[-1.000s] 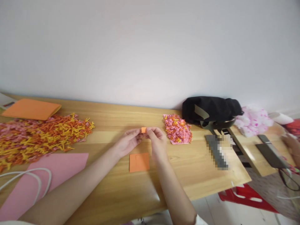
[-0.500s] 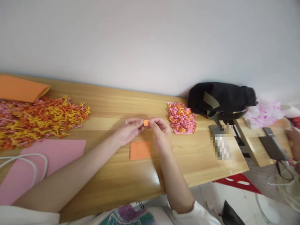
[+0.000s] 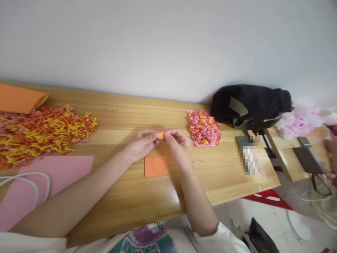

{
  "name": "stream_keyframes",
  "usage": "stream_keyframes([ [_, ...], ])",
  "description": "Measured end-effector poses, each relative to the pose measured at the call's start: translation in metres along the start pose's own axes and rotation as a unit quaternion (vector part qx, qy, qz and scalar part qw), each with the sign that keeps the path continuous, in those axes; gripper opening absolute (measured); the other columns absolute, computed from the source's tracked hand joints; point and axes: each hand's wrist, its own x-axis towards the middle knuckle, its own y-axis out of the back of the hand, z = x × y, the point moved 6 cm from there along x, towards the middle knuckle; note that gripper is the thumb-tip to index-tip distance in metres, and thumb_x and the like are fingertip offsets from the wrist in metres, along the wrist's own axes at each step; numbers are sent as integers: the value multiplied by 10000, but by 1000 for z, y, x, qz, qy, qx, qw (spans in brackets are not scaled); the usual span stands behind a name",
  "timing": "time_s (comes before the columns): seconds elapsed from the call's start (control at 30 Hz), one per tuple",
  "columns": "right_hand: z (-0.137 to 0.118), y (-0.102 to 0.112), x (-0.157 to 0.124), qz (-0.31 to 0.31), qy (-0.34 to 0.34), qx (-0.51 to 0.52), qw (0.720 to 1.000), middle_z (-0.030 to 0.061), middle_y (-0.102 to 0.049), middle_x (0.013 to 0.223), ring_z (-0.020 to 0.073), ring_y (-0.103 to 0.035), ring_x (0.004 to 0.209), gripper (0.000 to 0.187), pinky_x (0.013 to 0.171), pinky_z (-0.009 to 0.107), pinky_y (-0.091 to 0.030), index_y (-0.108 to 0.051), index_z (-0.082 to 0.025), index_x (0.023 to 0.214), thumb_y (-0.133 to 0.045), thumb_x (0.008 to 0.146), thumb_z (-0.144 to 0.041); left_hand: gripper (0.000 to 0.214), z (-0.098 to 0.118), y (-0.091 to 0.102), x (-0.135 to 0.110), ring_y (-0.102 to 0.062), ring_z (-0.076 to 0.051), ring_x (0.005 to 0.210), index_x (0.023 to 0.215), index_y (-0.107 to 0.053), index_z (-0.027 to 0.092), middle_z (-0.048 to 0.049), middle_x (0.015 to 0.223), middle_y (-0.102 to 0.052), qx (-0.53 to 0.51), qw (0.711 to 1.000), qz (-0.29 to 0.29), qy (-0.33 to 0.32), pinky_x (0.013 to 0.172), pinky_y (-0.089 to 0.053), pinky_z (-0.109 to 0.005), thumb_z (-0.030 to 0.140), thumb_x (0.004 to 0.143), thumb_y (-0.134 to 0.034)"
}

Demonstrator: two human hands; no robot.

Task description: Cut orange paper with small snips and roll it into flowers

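Observation:
A small orange strip of foam or paper point(image 3: 161, 135) is pinched between my two hands above the table. My left hand point(image 3: 143, 144) grips its left end with thumb and fingers, and my right hand point(image 3: 179, 146) has the right end. Just below them a flat orange square point(image 3: 156, 166) lies on the wood. To the right of my hands sits a heap of small pink and orange pieces point(image 3: 204, 127) on a pink sheet. A larger pile of yellow, orange and pink twisted pieces point(image 3: 60, 131) spreads at the left.
A pink sheet point(image 3: 71, 168) with a white cable point(image 3: 48, 182) over it lies near my left forearm. A folded orange sheet point(image 3: 21, 98) rests at the back left. A black bag point(image 3: 250, 105) leans against the wall, and a second table point(image 3: 286, 160) stands at right.
My view has shifted slightly. Both hands still hold the orange strip, which now looks a little more tilted, its right end higher.

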Motion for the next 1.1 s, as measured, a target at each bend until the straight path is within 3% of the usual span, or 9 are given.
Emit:
stream_keyframes([
  [0.5, 0, 3, 2, 3, 6, -21, 1000, -10, -668, 672, 140, -622, 625, 237, 666, 306, -554, -645, -216, 694, -765, 680, -420, 215, -2, 3, 0, -611, -109, 651, 626, -766, 208, -7, 653, -716, 8, 1000, -7, 3, 654, -487, -252, 309, 545, -938],
  [0.73, -1, 2, 2, -4, -7, 5, 1000, -12, -673, 692, 123, -600, 609, 189, 654, 287, -552, -660, -209, 665, -769, 666, -364, 266, -1, 0, -1, -600, -98, 619, 585, -758, 205, -6, 640, -715, 5, 1000, 6, 9, 642, -480, -240, 329, 466, -961],
  [0.9, 0, 2, 1, -7, -9, -5, 1000, -3, -683, 736, 130, -609, 630, 198, 665, 298, -551, -655, -208, 678, -762, 676, -374, 223, -1, 1, -1, -627, -106, 686, 645, -773, 201, -16, 716, -743, 8, 1000, 3, 12, 675, -497, -241, 290, 533, -945],
  [1.1, -1, 2, 2, -4, 1, -11, 1000, -5, -686, 696, 135, -624, 623, 206, 656, 294, -552, -653, -208, 682, -769, 678, -379, 294, -2, 0, 0, -634, -111, 668, 681, -785, 194, -26, 757, -760, 2, 1000, 9, 9, 654, -502, -237, 316, 479, -959],
])
